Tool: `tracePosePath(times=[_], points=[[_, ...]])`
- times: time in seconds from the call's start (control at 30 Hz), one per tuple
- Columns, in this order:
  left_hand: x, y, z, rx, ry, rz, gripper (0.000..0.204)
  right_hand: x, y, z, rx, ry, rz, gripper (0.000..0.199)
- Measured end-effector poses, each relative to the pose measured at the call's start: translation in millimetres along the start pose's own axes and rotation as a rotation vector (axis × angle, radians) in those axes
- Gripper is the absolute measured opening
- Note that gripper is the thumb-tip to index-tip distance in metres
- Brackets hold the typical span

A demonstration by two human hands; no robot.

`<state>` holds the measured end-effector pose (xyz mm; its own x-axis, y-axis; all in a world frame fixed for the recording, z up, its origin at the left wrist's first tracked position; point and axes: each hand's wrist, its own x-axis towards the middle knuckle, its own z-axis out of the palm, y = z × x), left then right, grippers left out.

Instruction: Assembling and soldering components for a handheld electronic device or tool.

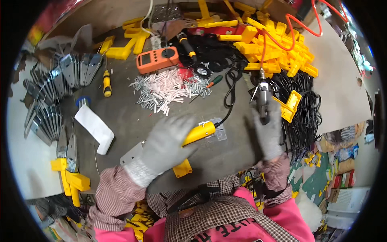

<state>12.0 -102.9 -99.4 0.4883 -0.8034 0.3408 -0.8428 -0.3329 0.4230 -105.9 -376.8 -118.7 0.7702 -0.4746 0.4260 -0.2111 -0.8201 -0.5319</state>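
My left hand [163, 141], in a grey glove, is closed around a yellow-handled electric tool [201, 132] lying over the table. A black cord leaves the handle's far end. A flat grey metal plate [131, 154] shows at the wrist side, and a yellow plastic piece [182, 168] sticks out below the palm; how they join is hidden. My right hand [269, 131], also gloved and slightly blurred, has its fingers around the lower part of a silver air screwdriver [263, 94] on an orange coiled hose [289, 34]. A yellow handle shell [291, 107] lies beside that hand.
Screws and pale sleeves lie heaped [169, 86] mid-table, below an orange multimeter [157, 59]. Yellow handle shells [278, 48] and black cords [300, 117] pile up at right. Metal plates [52, 92] stand at left, near a small yellow screwdriver [107, 84] and a white template [94, 128].
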Motion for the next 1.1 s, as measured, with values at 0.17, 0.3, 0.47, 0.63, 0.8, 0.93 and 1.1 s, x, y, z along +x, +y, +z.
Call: tracePosePath(times=[0.17,0.3,0.47,0.63,0.8,0.93,1.1], points=[[12,6,26,0.018,-0.216,-0.094,0.049,13,57,-2,-0.176,-0.072,0.065,0.080],[6,3,35,-0.018,-0.164,-0.103,0.041,14,34,-18,0.817,0.039,0.419,0.076],[13,9,36,0.033,-0.164,-0.106,0.035,50,-25,-18,1.978,-0.268,0.213,0.061],[15,1,44,0.063,-0.094,-0.082,0.033,55,-88,20,1.738,-0.152,-0.073,0.044],[12,-2,47,-0.006,-0.118,-0.108,0.035,38,-92,33,1.521,-0.317,-0.231,0.042],[15,-5,44,-0.072,-0.171,-0.107,0.034,31,-79,34,1.541,-0.331,-0.185,0.040],[16,-1,44,-0.074,-0.152,-0.110,0.033,24,-77,23,1.519,-0.349,-0.135,0.057]])
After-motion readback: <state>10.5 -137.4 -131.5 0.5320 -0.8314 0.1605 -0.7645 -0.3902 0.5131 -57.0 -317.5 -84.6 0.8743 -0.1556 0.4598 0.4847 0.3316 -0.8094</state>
